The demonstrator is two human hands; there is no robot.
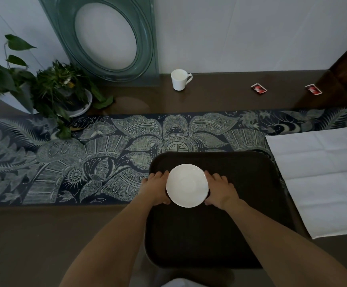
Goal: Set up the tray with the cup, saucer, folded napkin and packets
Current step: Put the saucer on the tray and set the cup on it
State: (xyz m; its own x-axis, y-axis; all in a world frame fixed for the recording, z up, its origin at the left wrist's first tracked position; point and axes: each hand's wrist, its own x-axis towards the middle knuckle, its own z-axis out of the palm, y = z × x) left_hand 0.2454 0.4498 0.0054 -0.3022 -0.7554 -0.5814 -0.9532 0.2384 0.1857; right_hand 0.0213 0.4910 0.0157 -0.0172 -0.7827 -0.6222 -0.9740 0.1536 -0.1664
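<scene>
A white saucer (187, 185) lies over the far left part of the dark tray (241, 214). My left hand (157, 188) grips its left rim and my right hand (220, 189) grips its right rim. A white cup (179, 79) stands upright far back on the brown table, handle to the right. Two red packets lie at the back right, one (258, 88) nearer the middle and one (313, 89) further right. A white napkin (323, 179) lies spread flat, unfolded, just right of the tray.
A patterned blue table runner (64, 158) crosses the table under the tray's far edge. Potted plants (50, 90) stand at the back left. A green glass frame with an oval opening (106, 38) leans against the wall behind them.
</scene>
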